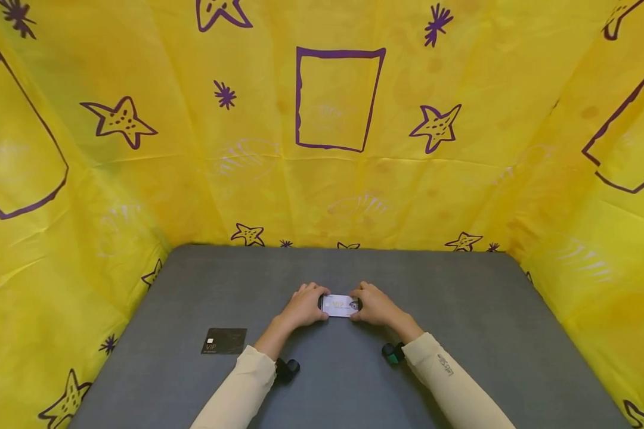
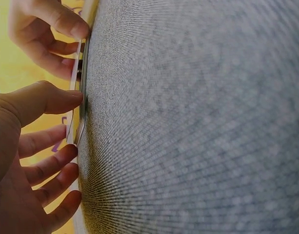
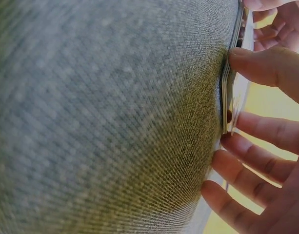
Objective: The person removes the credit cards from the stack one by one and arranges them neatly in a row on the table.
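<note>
A white card marked VIP (image 1: 337, 305) lies level close over the table, with rounded black ends of a thin flat piece showing beneath it at both sides. Its left end is pinched by my left hand (image 1: 305, 305), thumb at the near edge and fingers at the far edge. My right hand (image 1: 378, 306) pinches the right end likewise. Edge-on in the left wrist view, the white card stands slightly apart from a thin layered dark piece (image 2: 84, 63). In the right wrist view the thumb touches the layered edge, and the other fingers spread along the far side.
A black VIP card (image 1: 224, 341) lies on the grey table (image 1: 451, 310) left of my left forearm. Yellow cloth walls (image 1: 333, 196) with purple drawings stand at the back and both sides. Dark wrist-worn devices (image 1: 288, 370) sit below the wrists.
</note>
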